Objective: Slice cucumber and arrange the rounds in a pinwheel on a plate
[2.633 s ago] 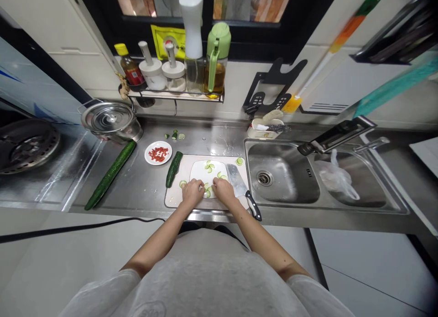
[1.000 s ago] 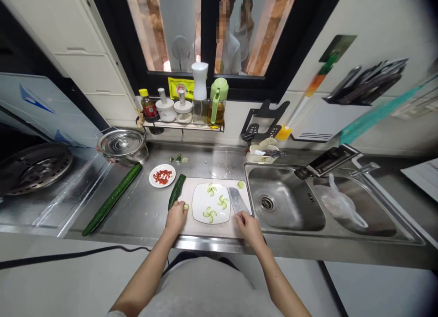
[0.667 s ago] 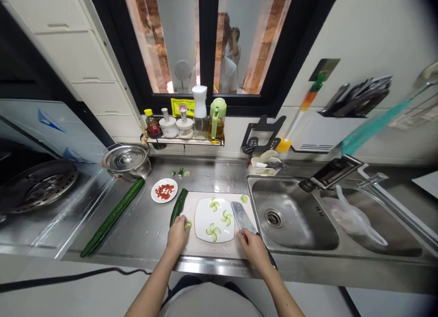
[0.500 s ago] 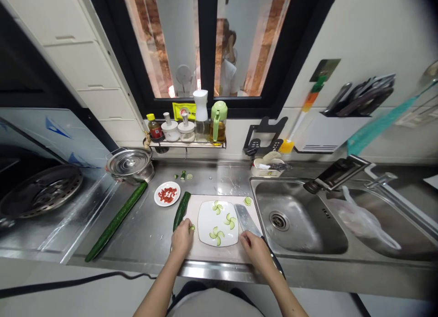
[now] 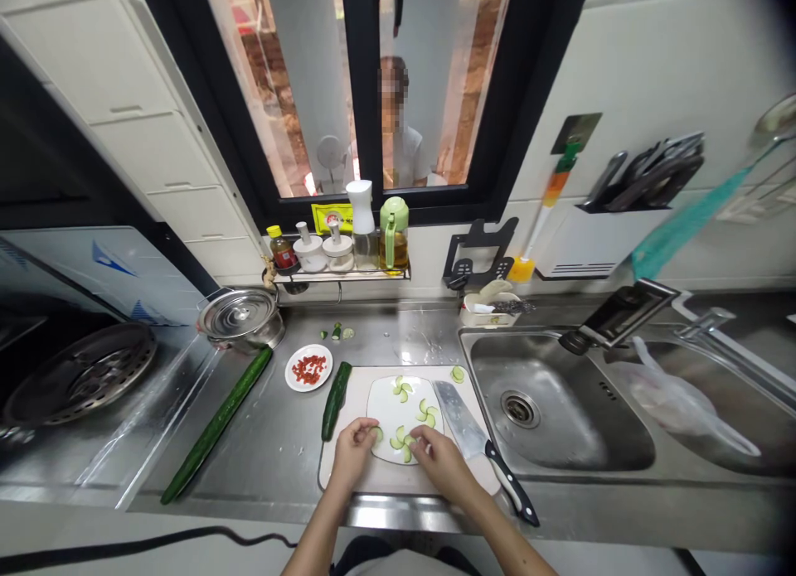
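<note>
Three cucumber pinwheels (image 5: 401,389) on a white plate (image 5: 384,402)

The plate, squarish with rounded corners and a thin dark rim, lies flat on the cutting board (image 5: 385,481). Each pinwheel is a whorl of pale-green crescents edged in darker green: one toward the far rim, one by the right, one toward the near. A further cucumber slice (image 5: 377,433) is pinched in the left hand (image 5: 354,450) at the plate's left edge.

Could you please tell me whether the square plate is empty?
Not empty: three cucumber pinwheels lie on the square plate, with bare white between them.
</note>
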Demonstrator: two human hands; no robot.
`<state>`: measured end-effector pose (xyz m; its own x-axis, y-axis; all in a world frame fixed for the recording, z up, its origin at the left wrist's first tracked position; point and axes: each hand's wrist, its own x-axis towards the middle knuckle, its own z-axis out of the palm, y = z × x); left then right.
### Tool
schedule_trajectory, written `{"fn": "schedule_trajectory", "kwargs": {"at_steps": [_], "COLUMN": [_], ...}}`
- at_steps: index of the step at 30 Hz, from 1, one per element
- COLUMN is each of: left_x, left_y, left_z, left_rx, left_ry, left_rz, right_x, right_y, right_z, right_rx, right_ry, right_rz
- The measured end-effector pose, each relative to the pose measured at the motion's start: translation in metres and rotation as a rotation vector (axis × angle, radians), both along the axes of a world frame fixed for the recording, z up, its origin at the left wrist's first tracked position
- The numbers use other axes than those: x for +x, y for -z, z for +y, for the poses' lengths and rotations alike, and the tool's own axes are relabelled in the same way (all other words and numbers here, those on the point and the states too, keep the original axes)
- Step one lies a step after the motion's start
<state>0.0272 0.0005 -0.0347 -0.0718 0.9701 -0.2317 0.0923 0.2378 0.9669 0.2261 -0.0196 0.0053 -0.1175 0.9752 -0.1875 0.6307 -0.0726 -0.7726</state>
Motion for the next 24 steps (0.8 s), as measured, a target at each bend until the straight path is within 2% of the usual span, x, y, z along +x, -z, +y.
{"fn": "schedule_trajectory", "kwargs": {"at_steps": [4, 9, 13, 16, 19, 24], "left_x": [0.018, 0.023, 0.02, 0.019, 0.019, 0.019], "left_y": [-0.016, -0.026, -0.029, -0.033, -0.04, -0.045], "left_z": [-0.007, -0.01, -0.01, -0.01, -0.011, -0.009], "left_rx": [0.0, -0.036, -0.097, -0.257, -0.412, -0.449], "left_ry": [0.089, 0.109, 0.081, 0.067, 0.087, -0.002], "left_rz": [-0.219, -0.303, -0.274, -0.25, -0.386, -0.526], "right_x": [-0.023, -0.025, -0.019, -0.018, -0.02, -0.022], "right_y": [0.0, 0.002, -0.007, -0.016, -0.021, -0.018], "right_z": [0.011, 0.018, 0.02, 0.02, 0.02, 0.017], "right_rx": [0.001, -0.007, 0.041, 0.13, 0.213, 0.259], "right_ry": [-0.05, -0.103, -0.174, -0.178, -0.223, -0.273], "right_rz": [0.15, 0.248, 0.17, 0.063, -0.001, -0.049]}}
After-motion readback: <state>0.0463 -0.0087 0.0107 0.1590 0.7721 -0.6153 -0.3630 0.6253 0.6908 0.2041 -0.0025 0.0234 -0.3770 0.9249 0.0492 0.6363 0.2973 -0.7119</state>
